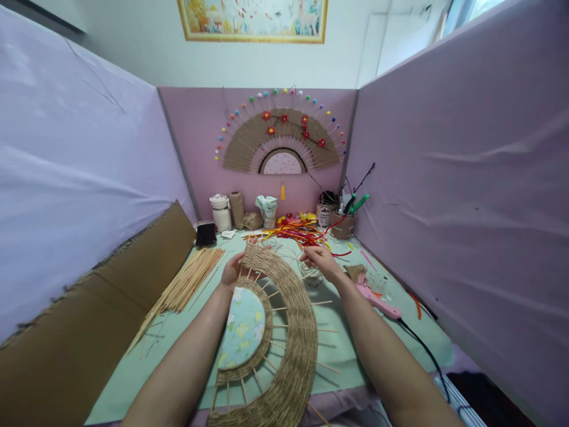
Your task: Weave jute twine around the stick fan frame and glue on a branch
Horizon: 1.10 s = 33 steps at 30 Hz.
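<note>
Okay, so the left hand (233, 270) has a firm hold on the far end of a half-round woven fan (303, 323), which is turned so its curve faces right, over the near part of the mint surface (142, 365). Thin ribs poke out past the woven band, and a floral patch (244, 329) sits in the middle. The right hand (322, 261) is up by the fan's far right side, fingers pinched together, though I can't tell if there's a strand between them. A loose coil of cord (313, 277) lies just below that hand. Sticks (191, 281) are piled off to the left, a pink glue gun (377, 301) lies on the right, and bright pipe cleaners (302, 234) are heaped toward the back.
</note>
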Available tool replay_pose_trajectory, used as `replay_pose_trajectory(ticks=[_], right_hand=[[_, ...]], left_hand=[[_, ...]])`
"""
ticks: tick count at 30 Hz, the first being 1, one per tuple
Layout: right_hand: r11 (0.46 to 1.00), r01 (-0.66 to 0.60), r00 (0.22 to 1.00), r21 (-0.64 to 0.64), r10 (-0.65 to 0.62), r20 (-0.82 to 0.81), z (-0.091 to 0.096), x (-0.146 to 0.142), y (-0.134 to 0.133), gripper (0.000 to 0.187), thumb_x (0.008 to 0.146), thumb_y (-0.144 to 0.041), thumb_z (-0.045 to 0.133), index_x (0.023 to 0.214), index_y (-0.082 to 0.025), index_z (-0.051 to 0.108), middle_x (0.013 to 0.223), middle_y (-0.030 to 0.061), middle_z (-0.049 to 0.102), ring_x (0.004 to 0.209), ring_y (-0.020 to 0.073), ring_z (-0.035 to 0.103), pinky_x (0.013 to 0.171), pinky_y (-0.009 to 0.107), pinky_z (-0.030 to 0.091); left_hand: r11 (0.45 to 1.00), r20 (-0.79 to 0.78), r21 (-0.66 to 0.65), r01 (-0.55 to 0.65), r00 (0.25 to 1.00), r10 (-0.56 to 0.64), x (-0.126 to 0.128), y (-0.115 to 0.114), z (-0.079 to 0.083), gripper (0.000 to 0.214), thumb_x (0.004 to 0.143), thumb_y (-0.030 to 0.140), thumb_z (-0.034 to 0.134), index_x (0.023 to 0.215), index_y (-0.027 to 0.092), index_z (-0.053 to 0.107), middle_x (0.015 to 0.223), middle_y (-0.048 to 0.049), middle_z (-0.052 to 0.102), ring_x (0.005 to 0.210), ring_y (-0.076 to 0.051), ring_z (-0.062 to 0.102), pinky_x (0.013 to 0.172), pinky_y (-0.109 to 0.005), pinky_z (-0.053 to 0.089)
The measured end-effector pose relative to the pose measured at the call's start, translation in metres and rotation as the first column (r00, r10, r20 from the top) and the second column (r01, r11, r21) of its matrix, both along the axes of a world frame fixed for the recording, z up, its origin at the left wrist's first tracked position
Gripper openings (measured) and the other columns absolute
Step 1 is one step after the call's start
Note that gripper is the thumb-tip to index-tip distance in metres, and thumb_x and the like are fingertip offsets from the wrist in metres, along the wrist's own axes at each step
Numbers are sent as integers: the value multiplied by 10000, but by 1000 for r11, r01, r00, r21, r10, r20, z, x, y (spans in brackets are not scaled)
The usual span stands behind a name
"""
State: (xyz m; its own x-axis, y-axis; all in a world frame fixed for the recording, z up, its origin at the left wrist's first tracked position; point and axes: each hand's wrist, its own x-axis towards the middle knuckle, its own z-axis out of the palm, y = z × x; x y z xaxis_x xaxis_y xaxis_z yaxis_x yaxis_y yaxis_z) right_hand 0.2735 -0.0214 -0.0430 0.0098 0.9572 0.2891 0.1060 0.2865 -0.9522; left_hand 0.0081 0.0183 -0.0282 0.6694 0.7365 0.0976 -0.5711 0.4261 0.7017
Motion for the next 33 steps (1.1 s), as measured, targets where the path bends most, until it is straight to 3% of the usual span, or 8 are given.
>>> replay_pose_trajectory(ticks=[8,19,25,30,33], right_hand=[[1000,-10,1000,29,10,3,2,1,-1,481,753,-608,560,660,-145,656,506,-10,492,490,102,424,488,235,299],[998,-12,998,66,8,61,1,4,1,477,766,-610,547,673,-153,647,542,-6,516,530,113,446,524,242,337],[998,-23,999,61,20,48,0,4,1,494,748,-628,561,638,-153,642,551,7,529,563,129,492,537,245,355],[997,-62,998,43,63,-27,-4,5,3,500,757,-626,557,686,-143,669,550,-3,518,555,120,482,548,244,357],[994,-111,990,9,111,-83,-5,6,4,564,748,-676,522,717,-137,684,575,11,543,546,112,468,544,243,359]], left_hand=[[1000,51,9,2,999,-3,0,0,-2,614,818,276,519,1410,309,362,1377,-67,504,1195,-326,505,918,-512,437],[998,-19,-46,-48,999,47,2,4,-12,626,756,268,542,1362,136,454,1248,-133,608,1188,-313,525,950,-423,440],[991,-76,-95,-95,993,88,-1,8,-15,632,759,151,523,1384,134,425,1173,-128,654,1028,-258,637,890,-382,486],[981,-65,-127,-150,988,142,1,6,-8,605,795,106,466,1396,139,404,1168,-127,658,991,-241,656,850,-364,512],[967,-62,-168,-193,981,185,1,5,-4,578,810,102,455,1387,120,415,1061,-122,703,905,-225,683,808,-346,532]])
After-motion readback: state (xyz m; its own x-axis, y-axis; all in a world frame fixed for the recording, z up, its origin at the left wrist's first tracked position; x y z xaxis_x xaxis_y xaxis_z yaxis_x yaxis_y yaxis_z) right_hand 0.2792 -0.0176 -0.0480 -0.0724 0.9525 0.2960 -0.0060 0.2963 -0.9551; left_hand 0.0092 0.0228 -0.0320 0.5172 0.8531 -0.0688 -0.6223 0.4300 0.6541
